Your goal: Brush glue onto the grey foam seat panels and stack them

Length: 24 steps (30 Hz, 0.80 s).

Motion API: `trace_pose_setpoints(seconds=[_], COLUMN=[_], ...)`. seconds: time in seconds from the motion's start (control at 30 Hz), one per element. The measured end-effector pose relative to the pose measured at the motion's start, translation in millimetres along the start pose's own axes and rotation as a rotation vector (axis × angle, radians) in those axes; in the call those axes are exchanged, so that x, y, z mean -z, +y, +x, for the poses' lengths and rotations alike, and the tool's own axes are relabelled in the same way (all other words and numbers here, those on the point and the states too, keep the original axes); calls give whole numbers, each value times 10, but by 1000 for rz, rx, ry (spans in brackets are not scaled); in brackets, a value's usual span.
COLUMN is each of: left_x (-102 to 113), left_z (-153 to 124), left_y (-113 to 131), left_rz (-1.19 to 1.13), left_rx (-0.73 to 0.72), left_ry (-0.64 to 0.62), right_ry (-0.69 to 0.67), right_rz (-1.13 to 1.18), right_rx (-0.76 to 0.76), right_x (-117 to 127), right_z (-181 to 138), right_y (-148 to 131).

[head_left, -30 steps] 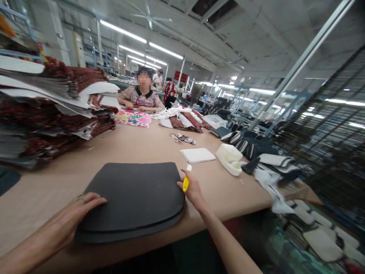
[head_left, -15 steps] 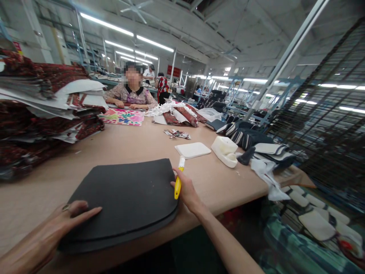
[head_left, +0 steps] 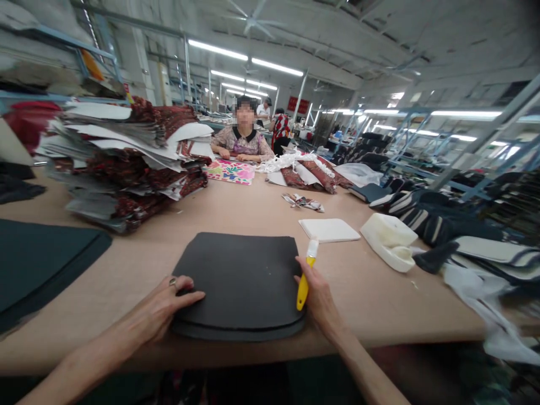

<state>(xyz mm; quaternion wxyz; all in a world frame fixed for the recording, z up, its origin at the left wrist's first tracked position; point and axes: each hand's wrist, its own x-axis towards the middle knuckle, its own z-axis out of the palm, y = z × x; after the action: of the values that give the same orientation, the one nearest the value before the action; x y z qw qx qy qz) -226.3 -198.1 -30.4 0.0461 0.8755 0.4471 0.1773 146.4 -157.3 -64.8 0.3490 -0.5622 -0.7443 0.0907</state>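
A dark grey foam pad (head_left: 242,275) lies on top of another one at the near edge of the wooden table (head_left: 236,216). My left hand (head_left: 162,306), with a ring on one finger, rests flat on the pad's left edge with the fingers spread. My right hand (head_left: 318,292) is at the pad's right edge and is closed round a small brush (head_left: 306,273) with a yellow handle and a white head that points away from me.
A tall pile of red patterned fabric and white sheets (head_left: 126,154) stands at the left. More dark pads (head_left: 37,264) lie at the near left. A white square pad (head_left: 329,229), a white plastic tub (head_left: 390,239) and striped covers (head_left: 426,211) sit at the right. A person (head_left: 243,138) sits opposite.
The view has swung to the left. My left hand has slid a little further onto the pad. My right hand keeps hold of the brush at the pad's right edge.
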Motion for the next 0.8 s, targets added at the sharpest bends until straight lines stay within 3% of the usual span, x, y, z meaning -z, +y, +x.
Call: trace_pose_setpoints(seconds=[0.27, 0.4, 0.67, 0.8], left_x=[133, 109, -96, -81], left_z=[-32, -9, -81, -77], left_y=[264, 397, 351, 363], left_rz=[35, -39, -56, 1], left_rx=[-37, -130, -202, -225], left_ry=[-26, 0, 105, 99], right_ry=[7, 26, 39, 38], right_rz=[-85, -106, -108, -106], right_rx=[31, 46, 29, 21], right_x=[-51, -65, -51, -36], right_z=[-8, -22, -21, -19], right_y=[56, 73, 31, 9])
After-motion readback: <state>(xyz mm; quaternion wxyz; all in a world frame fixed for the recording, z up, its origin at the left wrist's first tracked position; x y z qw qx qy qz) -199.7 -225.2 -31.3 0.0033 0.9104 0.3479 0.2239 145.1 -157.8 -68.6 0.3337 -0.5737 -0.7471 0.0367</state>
